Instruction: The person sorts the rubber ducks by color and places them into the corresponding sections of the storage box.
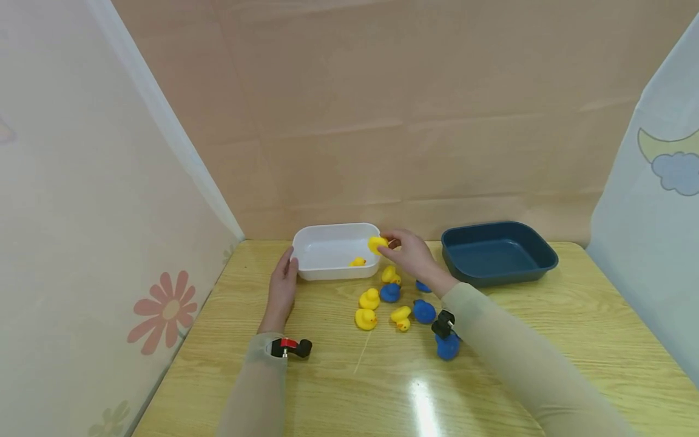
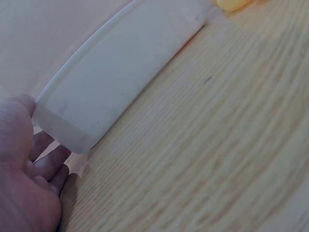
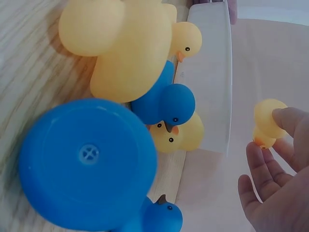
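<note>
While the left arm reaches forward, the left hand (image 1: 282, 284) holds the white plastic tray (image 1: 322, 274) by its left end, thumb at the rim and fingers lower down. The right arm slants in across the table (image 1: 327, 388), and the right hand (image 1: 412, 252) pinches a yellow rubber duck (image 1: 375, 244) over the tray's right end (a second yellow duck (image 1: 357, 261) lies inside).

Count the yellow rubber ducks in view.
6: one yellow rubber duck in the right hand, one inside the white basin, four on the table near it. The right arm or basin may hide more.
</note>
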Motion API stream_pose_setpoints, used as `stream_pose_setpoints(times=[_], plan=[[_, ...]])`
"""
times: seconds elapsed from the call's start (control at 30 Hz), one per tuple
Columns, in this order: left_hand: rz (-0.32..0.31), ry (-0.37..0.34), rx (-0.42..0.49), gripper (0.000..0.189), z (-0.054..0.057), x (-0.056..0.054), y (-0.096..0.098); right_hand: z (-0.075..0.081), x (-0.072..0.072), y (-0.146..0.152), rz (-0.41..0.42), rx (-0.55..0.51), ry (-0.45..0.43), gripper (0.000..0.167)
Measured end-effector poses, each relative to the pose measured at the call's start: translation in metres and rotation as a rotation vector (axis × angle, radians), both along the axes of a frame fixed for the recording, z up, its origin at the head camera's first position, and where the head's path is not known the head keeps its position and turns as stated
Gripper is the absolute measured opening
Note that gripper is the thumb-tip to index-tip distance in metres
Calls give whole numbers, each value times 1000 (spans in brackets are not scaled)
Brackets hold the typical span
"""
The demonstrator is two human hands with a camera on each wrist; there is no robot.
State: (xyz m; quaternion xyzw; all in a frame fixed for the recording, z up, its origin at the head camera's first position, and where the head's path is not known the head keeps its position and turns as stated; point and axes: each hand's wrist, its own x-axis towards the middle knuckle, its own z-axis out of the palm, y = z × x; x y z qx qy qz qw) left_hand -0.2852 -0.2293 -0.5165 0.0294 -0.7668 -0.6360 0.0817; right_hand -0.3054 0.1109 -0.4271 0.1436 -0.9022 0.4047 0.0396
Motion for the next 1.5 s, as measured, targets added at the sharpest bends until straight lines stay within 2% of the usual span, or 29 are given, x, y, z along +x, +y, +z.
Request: stream_pose_setpoints(times=[0.67,1.17,1.4,1.5], plan=[[5,1,-23,60,-1,0,1,-10,-5,-10,-18,-29,-69,51],[-1,-7,-39,59,3,-1,0,-9,-4,0,-36,-10,-38,51],[-3,-1,-46,60,2,-3,-1,-12,1,14,0,-7,1,51],[-3,-2,-52,61,3,-3,-1,-11,5,20,18,-8,-11,51]])
